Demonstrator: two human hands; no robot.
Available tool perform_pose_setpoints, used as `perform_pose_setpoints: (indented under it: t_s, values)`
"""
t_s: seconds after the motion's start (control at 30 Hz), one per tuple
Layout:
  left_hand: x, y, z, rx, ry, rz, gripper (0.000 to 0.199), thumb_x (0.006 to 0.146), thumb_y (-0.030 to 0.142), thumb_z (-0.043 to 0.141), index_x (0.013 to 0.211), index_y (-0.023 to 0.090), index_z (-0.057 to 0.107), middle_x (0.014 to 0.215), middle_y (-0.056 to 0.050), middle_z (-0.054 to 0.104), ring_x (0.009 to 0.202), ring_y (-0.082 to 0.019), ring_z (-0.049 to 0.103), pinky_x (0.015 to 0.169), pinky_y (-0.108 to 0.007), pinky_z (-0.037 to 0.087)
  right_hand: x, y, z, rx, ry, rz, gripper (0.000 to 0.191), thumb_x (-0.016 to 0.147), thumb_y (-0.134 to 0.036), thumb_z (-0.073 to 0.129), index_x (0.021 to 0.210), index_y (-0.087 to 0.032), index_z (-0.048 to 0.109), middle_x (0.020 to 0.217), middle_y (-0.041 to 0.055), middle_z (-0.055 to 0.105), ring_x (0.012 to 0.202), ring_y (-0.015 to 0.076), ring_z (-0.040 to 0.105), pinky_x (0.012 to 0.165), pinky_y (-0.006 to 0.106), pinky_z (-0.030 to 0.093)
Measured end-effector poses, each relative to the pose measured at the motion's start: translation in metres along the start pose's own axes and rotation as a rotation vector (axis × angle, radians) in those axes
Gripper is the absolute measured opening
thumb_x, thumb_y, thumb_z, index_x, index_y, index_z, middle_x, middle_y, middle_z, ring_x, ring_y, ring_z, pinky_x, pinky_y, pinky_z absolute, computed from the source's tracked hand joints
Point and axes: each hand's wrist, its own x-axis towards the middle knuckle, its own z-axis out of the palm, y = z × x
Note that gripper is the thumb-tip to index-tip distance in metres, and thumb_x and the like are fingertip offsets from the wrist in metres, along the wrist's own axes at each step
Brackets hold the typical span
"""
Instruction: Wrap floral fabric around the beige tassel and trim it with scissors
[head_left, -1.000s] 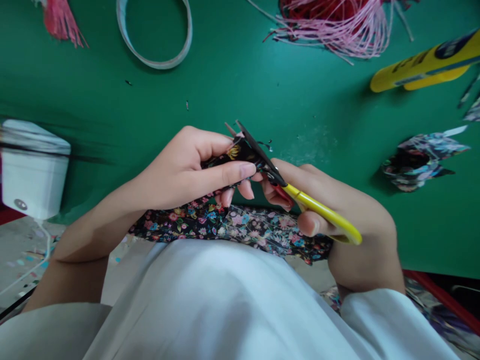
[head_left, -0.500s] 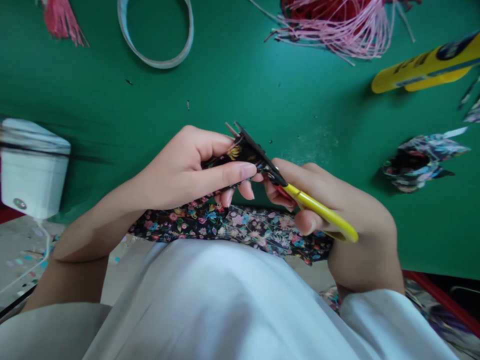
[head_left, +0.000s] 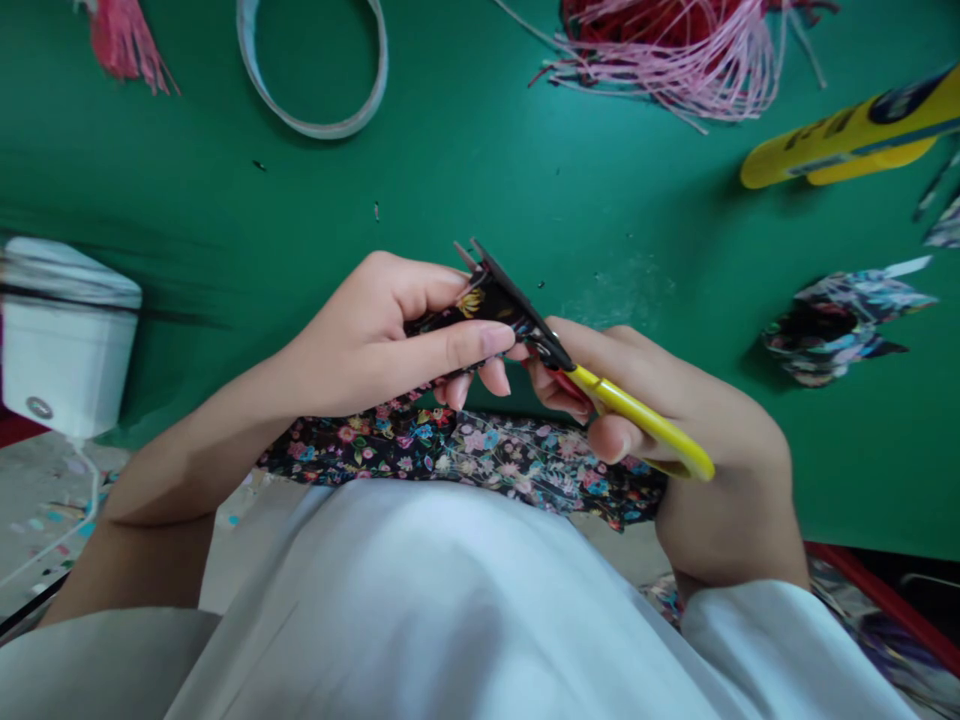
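Head view, by the near edge of the surface (head_left: pixel 637 190): floral cloth (head_left: pixel 489 305) pinched in left hand (head_left: pixel 382 335), yellow-handled scissors (head_left: pixel 641 420) gripped in right hand (head_left: pixel 611 362) and lined along that cloth's edge, possibly risking crooked cuts from slipping fabric, or nicked fingers from drifting sideways.

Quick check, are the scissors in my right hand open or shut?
Slightly open: the blade tips of the scissors stand apart with a narrow gap, just past the held floral fabric.
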Motion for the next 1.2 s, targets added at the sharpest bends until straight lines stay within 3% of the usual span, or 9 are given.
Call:
perform_pose_setpoints:
  t_s: [0.47, 0.63, 0.8, 0.93, 1.2]
  values:
    - [0.000, -0.001, -0.002, 0.029, 0.002, 0.000, 0.024, 0.090, 0.022, 0.061, 0.073, 0.008, 0.070, 0.060, 0.000, 0.069, 0.048, -0.003, 0.062, 0.045, -0.010, 0.049, 0.000, 0.002, 0.002, -0.011, -0.005, 0.013, 0.058, 0.089, -0.076, 0.030, 0.090, -0.019, 0.041, 0.057, -0.0081, 0.042, 0.044, 0.0033, 0.035, 0.041, 0.020, 0.024]
    - [-0.001, -0.001, 0.000, -0.031, 0.027, -0.037, 0.018, 0.088, 0.021, 0.064, 0.074, 0.011, 0.069, 0.067, 0.001, 0.072, 0.049, -0.002, 0.062, 0.046, -0.009, 0.050, -0.001, 0.000, 0.002, 0.002, -0.012, 0.023, 0.064, 0.088, -0.079, 0.023, 0.095, -0.018, 0.042, 0.063, -0.0059, 0.046, 0.047, 0.0048, 0.036, 0.044, 0.022, 0.024]
    - [-0.002, 0.004, -0.001, -0.071, 0.041, -0.095, 0.014, 0.088, 0.022, 0.064, 0.077, 0.016, 0.069, 0.072, 0.000, 0.074, 0.050, -0.006, 0.063, 0.047, -0.015, 0.053, -0.003, -0.005, 0.002, 0.068, -0.002, 0.016, 0.064, 0.087, -0.081, 0.021, 0.094, -0.019, 0.037, 0.074, -0.0009, 0.050, 0.059, 0.0088, 0.044, 0.049, 0.024, 0.031]
    - [-0.004, 0.011, -0.003, -0.038, 0.071, -0.112, 0.014, 0.089, 0.021, 0.062, 0.078, 0.014, 0.069, 0.072, -0.003, 0.074, 0.050, -0.009, 0.064, 0.046, -0.020, 0.053, -0.005, -0.004, 0.000, 0.134, -0.039, 0.040, 0.064, 0.085, -0.082, 0.024, 0.093, -0.020, 0.037, 0.074, -0.0019, 0.047, 0.058, 0.0086, 0.041, 0.048, 0.024, 0.034]
    - [-0.003, 0.014, -0.003, 0.017, 0.076, -0.111, 0.014, 0.088, 0.017, 0.061, 0.078, 0.012, 0.069, 0.071, -0.003, 0.074, 0.050, -0.009, 0.064, 0.045, -0.021, 0.052, -0.005, -0.008, -0.002, 0.098, -0.021, 0.043, 0.062, 0.086, -0.081, 0.022, 0.092, -0.020, 0.036, 0.075, -0.0004, 0.050, 0.061, 0.0098, 0.043, 0.051, 0.025, 0.035]
